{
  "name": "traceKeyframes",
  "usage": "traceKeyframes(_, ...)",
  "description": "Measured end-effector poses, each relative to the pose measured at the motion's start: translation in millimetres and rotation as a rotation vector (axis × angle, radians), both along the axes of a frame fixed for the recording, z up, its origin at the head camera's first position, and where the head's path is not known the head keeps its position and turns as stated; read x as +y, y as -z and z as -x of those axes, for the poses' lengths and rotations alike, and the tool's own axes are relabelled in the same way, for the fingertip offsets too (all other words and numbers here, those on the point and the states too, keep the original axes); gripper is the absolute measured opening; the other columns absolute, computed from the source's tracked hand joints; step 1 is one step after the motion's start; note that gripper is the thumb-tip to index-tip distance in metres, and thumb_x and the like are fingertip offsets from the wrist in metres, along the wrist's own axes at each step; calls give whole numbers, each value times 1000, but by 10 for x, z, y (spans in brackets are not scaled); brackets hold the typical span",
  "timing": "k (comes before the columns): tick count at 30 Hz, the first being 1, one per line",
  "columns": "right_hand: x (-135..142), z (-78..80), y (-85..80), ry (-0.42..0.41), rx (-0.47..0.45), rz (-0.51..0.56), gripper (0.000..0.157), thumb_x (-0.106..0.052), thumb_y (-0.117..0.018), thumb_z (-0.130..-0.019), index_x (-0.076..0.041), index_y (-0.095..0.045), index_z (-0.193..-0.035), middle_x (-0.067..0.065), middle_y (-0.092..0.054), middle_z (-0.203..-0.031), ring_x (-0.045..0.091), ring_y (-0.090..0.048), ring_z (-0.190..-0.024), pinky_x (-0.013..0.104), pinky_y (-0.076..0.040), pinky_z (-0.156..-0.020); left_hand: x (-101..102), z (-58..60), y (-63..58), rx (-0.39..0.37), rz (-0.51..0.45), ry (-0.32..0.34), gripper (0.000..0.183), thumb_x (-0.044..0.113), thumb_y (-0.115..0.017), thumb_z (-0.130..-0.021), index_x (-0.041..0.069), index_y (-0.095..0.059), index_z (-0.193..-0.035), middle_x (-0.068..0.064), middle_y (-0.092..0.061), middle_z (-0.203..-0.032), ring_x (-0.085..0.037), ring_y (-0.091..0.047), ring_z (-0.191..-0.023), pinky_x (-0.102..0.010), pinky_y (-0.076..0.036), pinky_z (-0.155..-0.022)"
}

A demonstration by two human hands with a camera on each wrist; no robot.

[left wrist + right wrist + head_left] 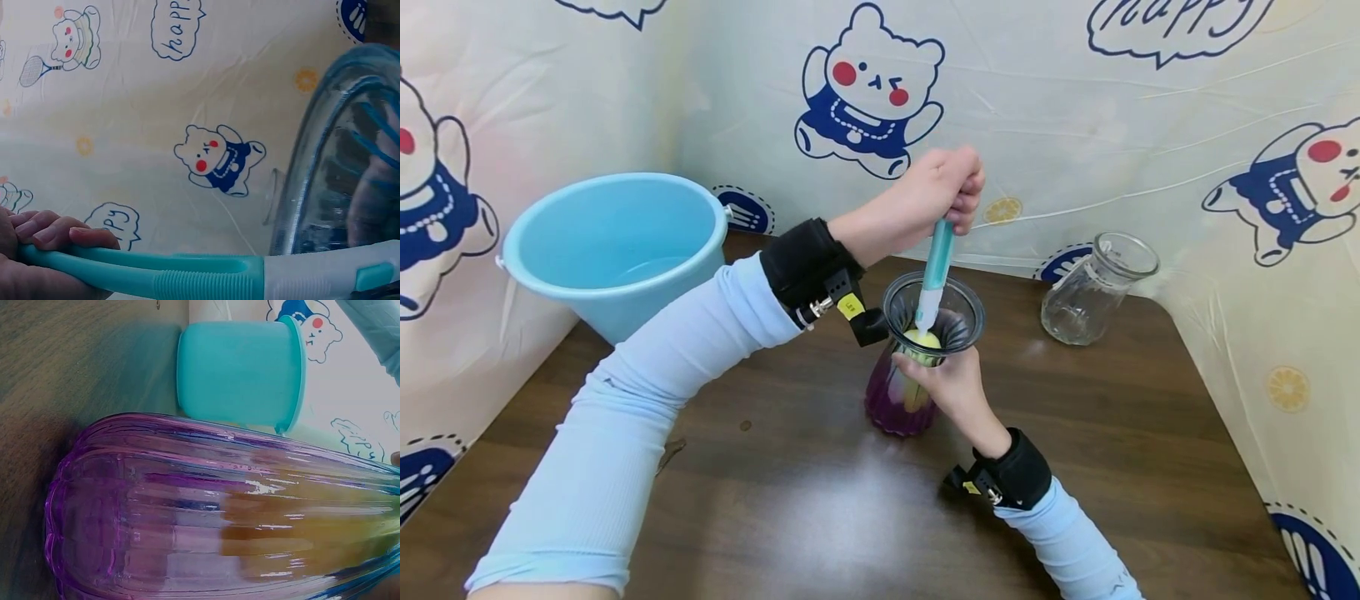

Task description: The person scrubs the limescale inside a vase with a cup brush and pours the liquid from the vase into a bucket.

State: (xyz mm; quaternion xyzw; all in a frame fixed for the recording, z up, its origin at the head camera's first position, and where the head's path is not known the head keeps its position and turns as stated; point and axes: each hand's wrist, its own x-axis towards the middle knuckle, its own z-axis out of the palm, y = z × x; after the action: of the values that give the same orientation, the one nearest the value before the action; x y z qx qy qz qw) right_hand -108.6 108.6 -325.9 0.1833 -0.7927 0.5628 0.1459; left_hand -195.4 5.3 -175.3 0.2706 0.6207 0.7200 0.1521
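Note:
My left hand (943,187) grips the teal end of a long-handled bottle brush (937,258), fingers curled round it. The brush's white lower part slants down through the mouth of a ribbed glass vase (891,404), purple at its base and bluish towards the flared rim. Inside the glass is the yellow sponge head (294,531), its top showing just under the rim in the head view. Below that rim, my right hand (953,383) holds the vase's neck, with the thumb across the near side. The vase stands upright on the table; the glass hides some of the right fingers.
A light blue bucket (617,292) stands at the back left, beside the left forearm. At the back right is a clear glass jar (1082,308) with a flared rim. Printed sheeting (1037,108) surrounds the dark wooden table (820,517).

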Motion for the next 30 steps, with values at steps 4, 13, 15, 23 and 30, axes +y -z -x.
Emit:
traceKeyframes(4, -4, 0, 1, -6, 6, -8, 58, 7, -73, -68, 13, -43, -117, 27, -55, -107, 32, -54, -96, 41, -44, -83, -19, 7, 151, -40, 10, -21, 32, 6, -26, -95, 6, -30, -64, -2, -27, -55, -17, -28, -50, -24, -28, -51)
traceKeyframes(13, 14, 0, -5, 7, 39, -38, 58, 6, -73, -68, 13, -43, -116, 27, -56, -103, 33, -53, -90, 39, -43, -78, -12, -21, 476, -55, 111, 36, 29, 7, -24, -95, 5, -29, -66, -3, -27, -59, -16, -28, -53, -24, -30, -56)
traceKeyframes(15, 17, 0, -6, 0, 31, -41, 58, 6, -73, -68, 13, -42, -117, 27, -55, -104, 32, -51, -90, 37, -42, -78, -13, -37, 519, -53, 142, 53, 29, 9, -24, -95, 5, -29, -67, -3, -27, -61, -16, -29, -54, -25, -30, -57)
traceKeyframes(23, 21, -4, -9, 14, 38, -41, 56, 6, -73, -68, 12, -44, -116, 25, -56, -102, 30, -52, -88, 33, -41, -75, -46, -68, 510, -48, 112, 42, 29, 11, -24, -97, 5, -29, -69, -4, -26, -63, -17, -28, -57, -25, -29, -59)
traceKeyframes(30, 2, -7, -10, 10, 31, -29, 55, 6, -73, -68, 12, -44, -114, 26, -56, -104, 31, -54, -93, 39, -43, -80, -180, -112, 226, -67, -26, -41, 31, 12, -26, -98, 6, -29, -67, -4, -28, -63, -17, -29, -55, -25, -30, -57)
